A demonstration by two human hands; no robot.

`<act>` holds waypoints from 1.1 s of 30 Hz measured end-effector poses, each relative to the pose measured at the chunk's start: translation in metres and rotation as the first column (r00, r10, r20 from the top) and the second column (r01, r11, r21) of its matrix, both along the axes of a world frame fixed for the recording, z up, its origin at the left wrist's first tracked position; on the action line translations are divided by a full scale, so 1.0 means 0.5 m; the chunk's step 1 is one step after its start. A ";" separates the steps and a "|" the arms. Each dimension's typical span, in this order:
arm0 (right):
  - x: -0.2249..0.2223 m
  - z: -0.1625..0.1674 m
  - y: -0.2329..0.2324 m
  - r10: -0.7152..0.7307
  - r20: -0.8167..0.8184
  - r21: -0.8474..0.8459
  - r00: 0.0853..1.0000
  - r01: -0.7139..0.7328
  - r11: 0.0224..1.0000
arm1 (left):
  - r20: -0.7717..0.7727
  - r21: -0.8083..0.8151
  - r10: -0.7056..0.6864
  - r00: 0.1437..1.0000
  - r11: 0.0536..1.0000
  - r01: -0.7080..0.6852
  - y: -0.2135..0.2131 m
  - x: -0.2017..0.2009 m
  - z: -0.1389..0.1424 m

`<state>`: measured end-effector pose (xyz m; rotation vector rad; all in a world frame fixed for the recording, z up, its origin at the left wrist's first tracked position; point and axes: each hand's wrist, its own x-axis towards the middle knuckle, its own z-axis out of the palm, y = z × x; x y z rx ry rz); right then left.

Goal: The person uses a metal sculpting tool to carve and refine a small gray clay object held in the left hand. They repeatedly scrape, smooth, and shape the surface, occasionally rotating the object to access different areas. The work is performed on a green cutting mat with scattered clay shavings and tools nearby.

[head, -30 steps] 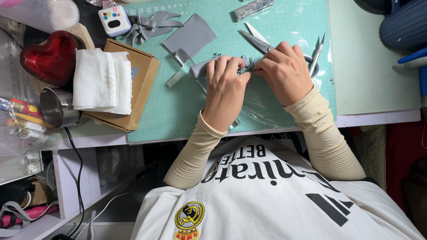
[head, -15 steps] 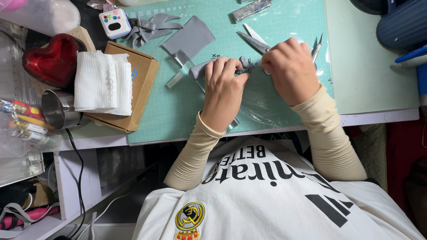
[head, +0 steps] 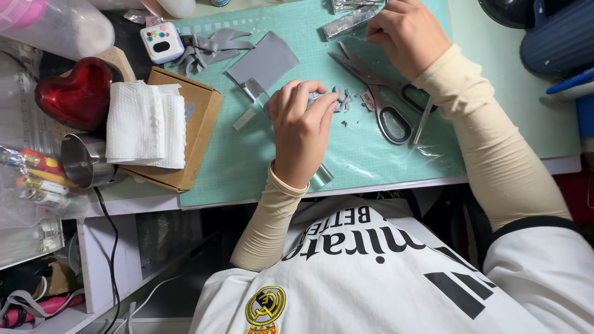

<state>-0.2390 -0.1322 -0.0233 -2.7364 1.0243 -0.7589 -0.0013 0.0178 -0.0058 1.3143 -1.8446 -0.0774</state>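
Fingers of the left hand [head: 301,133] are curled shut around a small lump of grey modelling clay [head: 334,97], pinning it against the green gridded cutting mat [head: 260,158]; part of the lump shows beyond the fingertips, the rest is hidden under the palm. Fingers of the right hand [head: 408,34] are bunched together near the mat's far edge, just beside a strip of silvery foil wrapping [head: 348,21]; whether they grip anything cannot be told. A pair of steel scissors with black loop handles [head: 377,93] lies closed on the mat between the two hands, just right of the clay. A flat grey clay sheet [head: 265,62] lies further left, apart from the lump.

Judgement: the step in hand appears to be shaping the small clay piece, the left hand steadying it while the right hand fetches material or a tool. The next move would call for a light, precise pinch on the lump without flattening its detail.
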 end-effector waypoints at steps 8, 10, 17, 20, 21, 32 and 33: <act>-0.123 0.003 -0.026 -0.033 0.319 0.387 0.947 -0.099 0.917 | -0.060 -0.015 -0.036 0.998 0.999 0.035 -0.017 0.001 0.026; -0.141 0.005 -0.032 -0.146 0.484 0.569 0.863 -0.184 0.801 | -0.062 -0.018 -0.076 0.995 0.997 0.075 -0.023 -0.007 0.044; -0.125 0.020 -0.003 -0.333 0.684 0.718 0.649 -0.515 0.468 | 0.037 -0.083 -0.162 0.986 0.983 0.164 -0.086 -0.073 0.109; -0.107 0.025 0.013 -0.397 0.700 0.712 0.593 -0.617 0.335 | 0.086 -0.130 -0.111 0.990 0.984 0.122 -0.128 -0.107 0.109; -0.100 0.025 0.015 -0.420 0.701 0.707 0.576 -0.641 0.299 | 0.085 -0.149 -0.104 0.991 0.982 0.116 -0.137 -0.114 0.104; -0.070 -0.001 0.027 -0.579 0.698 0.658 0.421 -0.696 0.288 | -0.047 -0.158 -0.152 0.987 0.977 0.143 -0.168 -0.130 0.045; -0.068 0.000 0.029 -0.582 0.708 0.643 0.400 -0.705 0.299 | -0.096 -0.143 -0.158 0.983 0.979 0.143 -0.171 -0.130 0.043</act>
